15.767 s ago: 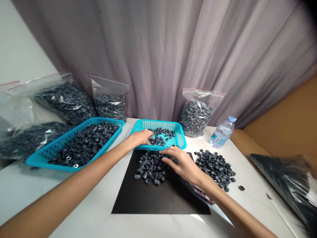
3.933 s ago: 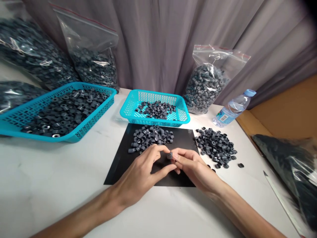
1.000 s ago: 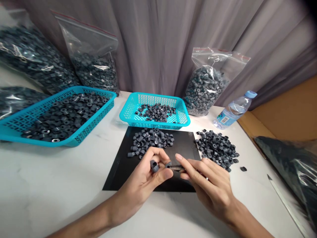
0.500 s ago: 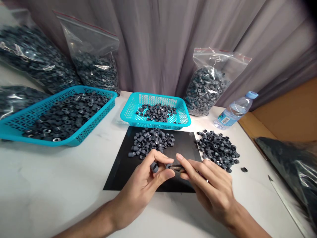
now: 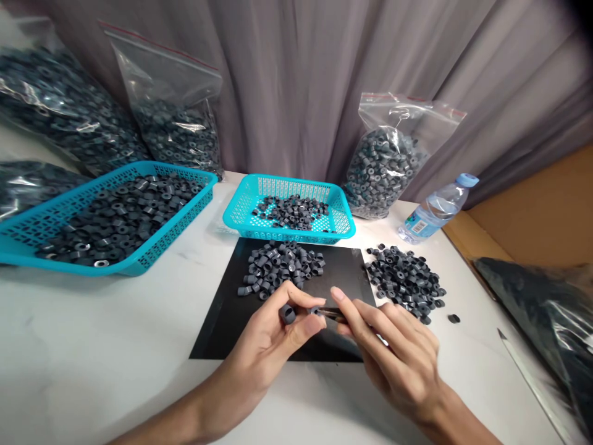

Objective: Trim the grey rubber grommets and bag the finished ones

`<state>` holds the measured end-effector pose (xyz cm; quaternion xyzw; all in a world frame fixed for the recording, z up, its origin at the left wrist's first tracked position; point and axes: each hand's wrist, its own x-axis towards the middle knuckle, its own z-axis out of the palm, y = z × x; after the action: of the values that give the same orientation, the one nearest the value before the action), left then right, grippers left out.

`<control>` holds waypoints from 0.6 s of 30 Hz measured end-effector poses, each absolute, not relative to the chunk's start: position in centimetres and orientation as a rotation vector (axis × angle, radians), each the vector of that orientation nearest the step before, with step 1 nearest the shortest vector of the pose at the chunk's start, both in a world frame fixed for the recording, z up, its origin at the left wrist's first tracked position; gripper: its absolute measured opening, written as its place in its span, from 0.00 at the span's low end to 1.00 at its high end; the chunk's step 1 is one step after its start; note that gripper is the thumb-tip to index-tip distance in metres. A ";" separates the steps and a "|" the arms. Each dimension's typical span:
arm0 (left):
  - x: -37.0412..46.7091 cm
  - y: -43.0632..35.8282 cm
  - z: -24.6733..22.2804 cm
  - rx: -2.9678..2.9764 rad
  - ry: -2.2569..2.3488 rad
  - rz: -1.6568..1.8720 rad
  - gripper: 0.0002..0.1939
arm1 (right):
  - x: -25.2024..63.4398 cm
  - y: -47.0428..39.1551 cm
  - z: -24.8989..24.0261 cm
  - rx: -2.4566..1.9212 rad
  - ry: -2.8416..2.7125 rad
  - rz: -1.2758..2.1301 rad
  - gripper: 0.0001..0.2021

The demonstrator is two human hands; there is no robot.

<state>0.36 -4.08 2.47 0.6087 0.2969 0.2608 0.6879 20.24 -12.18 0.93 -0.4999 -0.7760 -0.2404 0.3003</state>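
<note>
The left hand [image 5: 269, 340] pinches a small gray plastic ring [image 5: 315, 310] between thumb and pointer finger, and a second ring [image 5: 288, 314] sits tucked under its other fingers, likely kept there so it is ready. The right hand [image 5: 398, 364] has its fingers closed on a thin dark tool [image 5: 334, 314], held like a pencil. The tool's tip touches the pinched ring, which looks like a way to scrape or poke it. Both hands hover low over the black mat [image 5: 222, 321], near its 6 o'clock edge, so bits would land on the mat.

At 12 o'clock on the mat lies a small heap of rings [image 5: 280, 269], close enough to grab. Past it, at 12 o'clock from the hands, a small teal basket [image 5: 241, 210] holds more rings. A big teal basket [image 5: 28, 228] full of rings sits at 10 o'clock. Another pile of rings [image 5: 403, 281] lies on the white table [image 5: 92, 346] at 2 o'clock, beside the mat, kept apart from the heap. A water bottle [image 5: 433, 210] lies farther out at 2 o'clock. Clear zip bags of rings [image 5: 384, 161] lean on the gray curtain [image 5: 301, 74] behind.
</note>
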 end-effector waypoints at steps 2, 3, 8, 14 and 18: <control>0.4 -4.1 2.6 1.331 0.661 0.562 0.06 | 20.3 -12.2 0.9 -1.334 -2.063 -0.673 0.31; 0.4 -4.0 2.6 1.315 0.659 0.564 0.06 | 20.4 -12.3 0.8 -1.337 -2.063 -0.695 0.31; 0.7 -3.9 2.6 1.218 0.636 0.553 0.07 | 20.9 -12.4 0.6 -1.330 -2.090 -0.785 0.32; 0.8 -4.1 2.9 1.029 0.643 0.546 0.06 | 21.0 -12.3 0.9 -1.322 -2.092 -0.821 0.32; 0.9 -4.2 2.7 0.894 0.666 0.515 0.08 | 20.8 -12.5 0.9 -1.312 -2.069 -0.818 0.31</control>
<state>0.88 -4.24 2.67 0.4196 0.3124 0.2418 0.8172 20.80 -12.51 0.88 -0.4884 -0.7700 -0.3044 0.2756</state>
